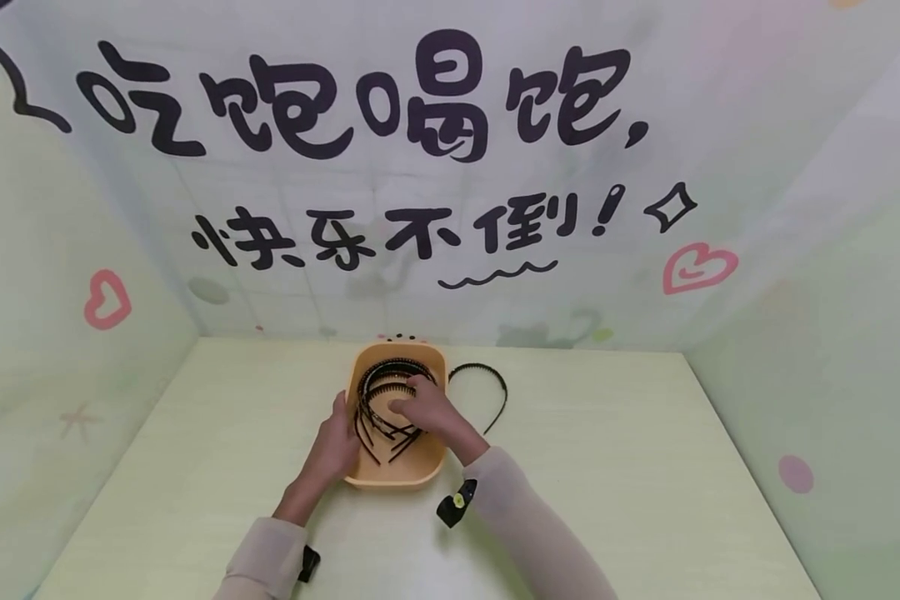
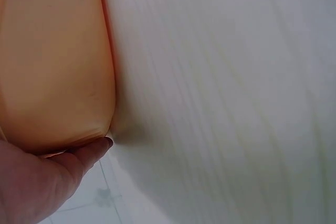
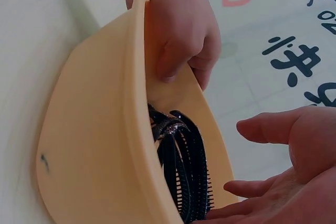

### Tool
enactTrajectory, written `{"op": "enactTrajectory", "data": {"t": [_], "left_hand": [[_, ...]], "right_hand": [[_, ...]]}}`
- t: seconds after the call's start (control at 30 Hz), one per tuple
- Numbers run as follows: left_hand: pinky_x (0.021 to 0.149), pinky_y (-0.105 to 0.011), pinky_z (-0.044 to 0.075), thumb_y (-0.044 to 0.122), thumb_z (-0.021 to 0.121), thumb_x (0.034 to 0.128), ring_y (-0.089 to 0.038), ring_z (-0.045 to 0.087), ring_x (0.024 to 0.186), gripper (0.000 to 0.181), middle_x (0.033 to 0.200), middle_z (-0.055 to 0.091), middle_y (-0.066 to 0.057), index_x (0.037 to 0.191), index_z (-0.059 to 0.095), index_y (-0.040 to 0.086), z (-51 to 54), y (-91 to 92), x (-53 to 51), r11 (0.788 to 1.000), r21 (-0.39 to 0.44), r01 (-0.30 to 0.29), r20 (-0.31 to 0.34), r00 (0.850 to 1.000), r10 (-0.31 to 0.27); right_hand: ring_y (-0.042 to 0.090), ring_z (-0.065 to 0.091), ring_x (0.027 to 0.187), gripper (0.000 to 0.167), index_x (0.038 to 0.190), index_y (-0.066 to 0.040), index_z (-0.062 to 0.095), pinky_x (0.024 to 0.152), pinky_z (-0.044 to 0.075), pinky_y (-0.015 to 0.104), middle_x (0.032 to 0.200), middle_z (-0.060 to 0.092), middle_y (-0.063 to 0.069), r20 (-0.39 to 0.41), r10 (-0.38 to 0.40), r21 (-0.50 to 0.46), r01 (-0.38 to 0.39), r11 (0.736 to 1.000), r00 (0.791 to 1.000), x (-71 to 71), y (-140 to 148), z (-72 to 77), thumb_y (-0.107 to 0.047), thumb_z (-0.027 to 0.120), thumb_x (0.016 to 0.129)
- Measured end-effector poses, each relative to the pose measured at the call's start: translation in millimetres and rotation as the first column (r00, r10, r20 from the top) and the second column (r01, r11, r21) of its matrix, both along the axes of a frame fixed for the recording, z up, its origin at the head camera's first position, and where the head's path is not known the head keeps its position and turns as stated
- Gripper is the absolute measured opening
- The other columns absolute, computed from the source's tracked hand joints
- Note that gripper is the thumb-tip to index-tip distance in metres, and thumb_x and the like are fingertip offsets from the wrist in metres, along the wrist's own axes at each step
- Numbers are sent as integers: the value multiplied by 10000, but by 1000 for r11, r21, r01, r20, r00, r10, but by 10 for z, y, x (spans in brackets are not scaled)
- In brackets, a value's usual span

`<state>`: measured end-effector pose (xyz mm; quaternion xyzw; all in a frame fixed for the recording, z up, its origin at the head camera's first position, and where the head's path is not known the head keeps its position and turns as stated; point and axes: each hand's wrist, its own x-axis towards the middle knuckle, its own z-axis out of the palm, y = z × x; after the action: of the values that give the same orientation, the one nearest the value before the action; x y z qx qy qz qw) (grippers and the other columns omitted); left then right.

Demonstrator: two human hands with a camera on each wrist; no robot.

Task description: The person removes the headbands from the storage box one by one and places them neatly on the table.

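A pale orange plastic bin (image 1: 399, 477) stands tilted on the table with several dark toothed headbands (image 1: 394, 365) inside. My left hand (image 1: 335, 442) grips the bin's left side; in the right wrist view its fingers (image 3: 181, 59) curl over the rim. Over the bin's right part, my right hand (image 1: 431, 407) reaches in with thumb and fingers spread apart. In the right wrist view its lower fingers touch or nearly touch the headbands (image 3: 184, 174), and nothing is between thumb and forefinger. One black headband (image 1: 506, 390) lies on the table just right of the bin.
The pale table (image 1: 607, 467) reaches to a printed back wall (image 1: 450, 312) close behind the bin. Printed side walls (image 1: 832, 375) rise at left and right. A black camera (image 1: 457, 502) sits on my right wrist, another camera (image 1: 310, 564) on the left.
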<state>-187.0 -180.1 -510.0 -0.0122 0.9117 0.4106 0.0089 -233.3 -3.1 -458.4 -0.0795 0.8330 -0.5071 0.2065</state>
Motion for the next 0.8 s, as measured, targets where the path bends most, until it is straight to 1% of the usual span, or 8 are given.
{"op": "enactTrajectory", "data": {"t": [0.17,0.27,0.37,0.53,0.6,0.67,0.73,0.8], "left_hand": [[779,-440,524,-53,354,966,-351,660,940,638,1273,546,-394,1537,71,-86,-5,-5,-1,1000,25,-2,2,1000,2],[806,-435,522,-55,354,966,-369,645,1026,645,1336,514,-380,1546,70,-65,-14,7,-11,999,40,4,1,1000,-4],[836,-454,515,-54,361,968,-389,622,1090,640,1357,499,-378,1545,86,-58,-20,3,-11,999,41,0,-3,1000,1],[784,-439,529,-42,368,974,-375,646,1013,629,1319,527,-379,1545,105,-42,-25,-3,-22,999,43,-14,-5,1000,15],[771,-427,535,-52,372,962,-373,651,995,647,1324,522,-382,1547,97,-42,-28,-4,-27,999,46,-14,0,1000,14],[765,-422,539,-74,372,940,-382,649,993,673,1346,501,-387,1549,86,-45,-29,-4,-26,999,49,-14,8,1000,14],[773,-425,537,-94,375,922,-397,640,1024,692,1371,478,-389,1548,81,-54,-25,-4,-20,999,42,-15,9,1000,15],[785,-428,527,-102,377,915,-403,627,1059,701,1389,464,-384,1546,76,-60,-16,-1,-9,999,30,-17,11,1000,17]], "right_hand": [[335,554,1201,566,1431,-5,462,939,484,493,1414,508,195,-2,-42,-7,42,999,999,4,-41,11,-276,627,962],[337,552,1204,528,1403,-18,494,958,473,501,1396,523,187,8,-79,-23,79,997,997,-3,-56,-1,-272,631,961],[338,551,1208,507,1386,-21,510,960,472,499,1398,523,179,5,-88,-27,89,996,996,-6,-74,-11,-263,636,959],[306,576,1163,405,1310,-11,569,932,496,457,1411,516,151,-34,-142,-65,139,988,989,-20,-97,-3,-206,632,960],[255,590,1109,374,1289,-14,585,897,507,412,1397,530,135,-47,-177,-79,173,982,983,-22,-101,5,-184,624,958],[216,604,939,366,1286,-11,585,781,512,369,1356,560,139,-53,-202,-96,196,976,978,-18,-101,17,-164,613,955],[172,567,782,367,1285,-15,583,672,480,319,1296,594,143,-73,-218,-94,211,973,973,-14,-99,25,-162,605,949],[164,517,682,373,1287,-16,580,610,439,298,1249,613,154,-98,-232,-95,223,970,968,-10,-100,30,-160,599,944]]}}
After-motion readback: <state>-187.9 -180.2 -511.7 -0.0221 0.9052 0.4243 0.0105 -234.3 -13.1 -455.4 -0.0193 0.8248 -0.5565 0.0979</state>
